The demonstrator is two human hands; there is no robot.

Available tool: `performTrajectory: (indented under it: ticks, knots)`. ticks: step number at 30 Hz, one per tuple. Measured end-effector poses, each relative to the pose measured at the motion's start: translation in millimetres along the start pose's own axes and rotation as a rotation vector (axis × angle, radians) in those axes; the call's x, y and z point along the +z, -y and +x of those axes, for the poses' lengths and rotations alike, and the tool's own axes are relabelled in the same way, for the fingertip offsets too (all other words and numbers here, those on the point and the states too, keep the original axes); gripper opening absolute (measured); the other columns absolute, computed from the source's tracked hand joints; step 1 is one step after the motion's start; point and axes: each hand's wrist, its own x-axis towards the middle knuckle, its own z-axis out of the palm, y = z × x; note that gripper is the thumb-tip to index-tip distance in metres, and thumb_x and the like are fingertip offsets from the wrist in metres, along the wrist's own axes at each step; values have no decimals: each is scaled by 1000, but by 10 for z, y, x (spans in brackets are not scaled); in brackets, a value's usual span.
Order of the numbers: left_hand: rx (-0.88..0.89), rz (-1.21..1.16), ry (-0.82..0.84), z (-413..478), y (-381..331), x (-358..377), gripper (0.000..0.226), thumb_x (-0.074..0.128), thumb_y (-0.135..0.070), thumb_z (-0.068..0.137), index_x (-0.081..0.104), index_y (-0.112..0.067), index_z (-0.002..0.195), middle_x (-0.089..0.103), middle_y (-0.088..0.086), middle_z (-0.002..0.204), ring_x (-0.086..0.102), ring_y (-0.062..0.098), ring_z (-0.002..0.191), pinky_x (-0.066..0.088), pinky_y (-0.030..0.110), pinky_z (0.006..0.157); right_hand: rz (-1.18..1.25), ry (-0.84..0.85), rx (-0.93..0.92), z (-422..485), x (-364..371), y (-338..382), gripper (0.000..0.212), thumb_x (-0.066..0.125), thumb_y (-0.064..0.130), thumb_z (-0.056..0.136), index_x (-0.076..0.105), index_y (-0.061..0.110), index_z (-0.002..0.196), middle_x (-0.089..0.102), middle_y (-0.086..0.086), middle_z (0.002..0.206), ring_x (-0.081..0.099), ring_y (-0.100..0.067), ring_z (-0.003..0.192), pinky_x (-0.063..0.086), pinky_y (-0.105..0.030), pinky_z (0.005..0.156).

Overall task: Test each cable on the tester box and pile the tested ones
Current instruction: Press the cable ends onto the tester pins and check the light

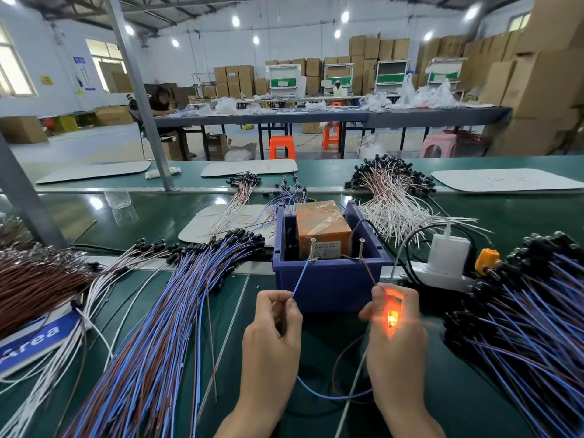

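Here, at mid-frame, both hands hold one cable to the tester.
The left hand pinches a thin blue wire against the left screw of the dark-blue plastic tester box. The right hand grips a thin brown wire and a glowing orange lamp. Heaped blue-and-brown cables lie lower left.

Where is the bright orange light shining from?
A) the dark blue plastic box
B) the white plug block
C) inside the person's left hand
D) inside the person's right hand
D: the small glowing orange lamp shines between the curled fingers of the right hand; the left hand only pinches a thin blue wire.
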Motion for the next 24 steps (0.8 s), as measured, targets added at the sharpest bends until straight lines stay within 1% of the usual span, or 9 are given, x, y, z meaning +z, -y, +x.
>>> performTrajectory:
  ticks: [2,4,7,9,12,14,18,21,24]
  knots:
    - [9,18,7,7,0,-1,9,54,-27,99,52,-35,97,66,-13,79,62,11,66,47,21,55,10,-4,5,-6,-5,-8,13,43,40,96,52,33,103,63,7,68,60,-3,55,37,-10,43]
    - [7,28,13,11,1,-7,11,55,-23,100,52,-33,97,65,-14,78,60,9,64,47,21,54,13,7,11,-12,-5,-13,11,44,37,97,51,34,105,64,7,71,61,-4,56,40,-12,43]
    - [2,22,23,11,-5,-10,9,54,-25,99,52,-34,98,64,-13,77,58,10,60,48,26,53,22,21,24,-16,-3,-26,26,38,52,92,50,33,105,67,4,75,61,-8,54,42,-16,43]
    - [2,10,21,9,-10,-9,4,53,-29,98,53,-33,98,65,-12,78,59,12,63,49,28,55,25,10,18,-12,-1,-25,28,37,54,91,50,34,105,66,4,73,61,-7,53,40,-14,42]
    - [2,4,17,8,-12,-7,2,52,-33,96,53,-34,97,65,-11,78,59,10,62,48,24,54,18,1,5,-4,9,-24,25,37,54,93,50,35,103,65,6,72,61,-6,54,39,-11,43]
    - [3,6,16,11,-6,-4,4,53,-30,97,53,-34,98,65,-13,78,60,9,63,47,20,54,29,5,20,2,9,-31,21,38,53,94,50,37,100,68,7,75,61,-8,54,39,-11,43]
    - [16,16,14,10,7,-2,6,54,-28,98,53,-33,98,66,-13,79,61,11,64,47,22,54,19,5,17,0,8,-38,16,39,51,94,49,40,98,69,7,75,61,-8,55,39,-12,45]
    - [27,16,3,10,9,0,7,54,-28,98,53,-36,97,66,-12,79,62,11,65,47,19,54,23,13,32,6,7,-41,13,39,50,94,48,42,98,70,7,76,62,-8,56,41,-12,47]
    - [19,21,1,16,7,5,13,53,-32,98,50,-44,95,66,-10,80,61,13,64,49,28,55,30,8,41,9,4,-12,23,37,54,92,50,37,102,67,9,74,61,-6,56,42,-13,46]
